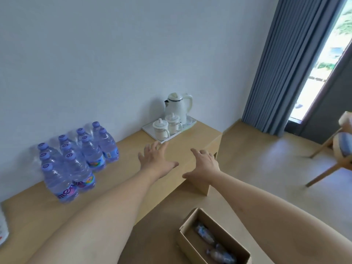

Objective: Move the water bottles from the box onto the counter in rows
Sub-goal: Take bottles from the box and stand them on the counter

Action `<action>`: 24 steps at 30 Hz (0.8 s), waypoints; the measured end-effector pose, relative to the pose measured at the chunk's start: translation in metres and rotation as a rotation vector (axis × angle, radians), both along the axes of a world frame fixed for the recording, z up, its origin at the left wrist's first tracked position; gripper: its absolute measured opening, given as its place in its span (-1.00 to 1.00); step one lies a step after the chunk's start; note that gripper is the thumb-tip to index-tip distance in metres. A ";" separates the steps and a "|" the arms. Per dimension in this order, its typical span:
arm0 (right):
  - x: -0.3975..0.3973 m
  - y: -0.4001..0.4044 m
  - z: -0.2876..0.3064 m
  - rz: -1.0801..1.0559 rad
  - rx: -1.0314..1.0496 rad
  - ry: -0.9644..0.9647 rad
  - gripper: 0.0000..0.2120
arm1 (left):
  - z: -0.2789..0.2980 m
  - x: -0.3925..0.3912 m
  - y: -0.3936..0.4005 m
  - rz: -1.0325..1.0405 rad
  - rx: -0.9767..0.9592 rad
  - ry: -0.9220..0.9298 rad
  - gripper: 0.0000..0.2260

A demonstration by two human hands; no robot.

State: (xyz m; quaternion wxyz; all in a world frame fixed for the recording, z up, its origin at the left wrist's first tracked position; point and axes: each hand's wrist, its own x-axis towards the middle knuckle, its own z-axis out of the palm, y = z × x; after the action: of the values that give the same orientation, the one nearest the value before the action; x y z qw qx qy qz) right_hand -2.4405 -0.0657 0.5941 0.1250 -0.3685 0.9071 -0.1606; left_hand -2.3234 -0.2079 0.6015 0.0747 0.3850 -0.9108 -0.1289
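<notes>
So you're a good way into this one by the look of it: there's already a block of water bottles (76, 159) standing upright on the desk (131, 191), lined up in two neat rows running back toward the wall, purple caps all up. I count around ten, but the back ones overlap so don't hold me to it. The box (192, 244) is down on the floor by the front edge of the desk, flaps open, and you can see at least two or three bottles still lying on their sides in it (213, 244), so you're not done. Right now both your hands are empty and spread out. Your left hand (154, 161) is stretched over the bare middle of the desk with fingers fanned, and your right hand (204, 165) is out over the desk's front corner, fingers loose and holding nothing. They're close to each other but not touching. Looks to me like you're between trips, so I'd guess the next thing is reaching down into the box. There's plenty of room to the right of the rows before you hit the tray (150, 130) with the kettle (178, 107) and the two lidded cups (167, 125), so extending the rows shouldn't be a squeeze.
</notes>
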 end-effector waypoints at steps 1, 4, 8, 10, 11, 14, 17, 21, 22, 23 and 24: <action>-0.012 0.015 -0.004 -0.023 0.009 -0.007 0.07 | -0.004 -0.016 0.012 -0.019 0.006 -0.010 -0.18; -0.049 0.058 -0.020 -0.098 0.042 -0.051 0.08 | -0.022 -0.065 0.052 -0.079 0.040 -0.054 -0.22; -0.095 0.107 -0.046 -0.160 0.105 -0.116 0.09 | -0.051 -0.113 0.101 -0.181 0.051 -0.122 -0.25; -0.117 0.129 -0.065 -0.180 0.140 -0.162 0.07 | -0.070 -0.136 0.119 -0.201 0.076 -0.173 -0.25; -0.125 0.137 -0.071 -0.187 0.144 -0.175 0.06 | -0.076 -0.144 0.124 -0.195 0.090 -0.188 -0.25; -0.138 0.154 -0.091 -0.221 0.151 -0.220 0.03 | -0.094 -0.159 0.134 -0.196 0.112 -0.220 -0.28; -0.144 0.171 -0.120 -0.256 0.194 -0.299 0.03 | -0.123 -0.170 0.145 -0.261 0.120 -0.292 -0.28; -0.147 0.189 -0.171 -0.312 0.228 -0.404 0.04 | -0.171 -0.188 0.153 -0.300 0.176 -0.366 -0.27; -0.149 0.192 -0.185 -0.327 0.236 -0.429 0.04 | -0.184 -0.193 0.154 -0.311 0.193 -0.383 -0.28; -0.148 0.195 -0.198 -0.346 0.247 -0.462 0.03 | -0.198 -0.198 0.156 -0.320 0.213 -0.402 -0.28; -0.147 0.198 -0.212 -0.366 0.261 -0.497 0.03 | -0.215 -0.202 0.157 -0.325 0.233 -0.416 -0.29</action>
State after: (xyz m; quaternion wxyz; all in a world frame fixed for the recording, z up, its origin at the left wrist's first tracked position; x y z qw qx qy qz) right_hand -2.5874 0.1321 0.3818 0.3577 -0.1297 0.9129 -0.1476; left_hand -2.5253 -0.0507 0.3865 -0.1801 0.2581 -0.9354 -0.1611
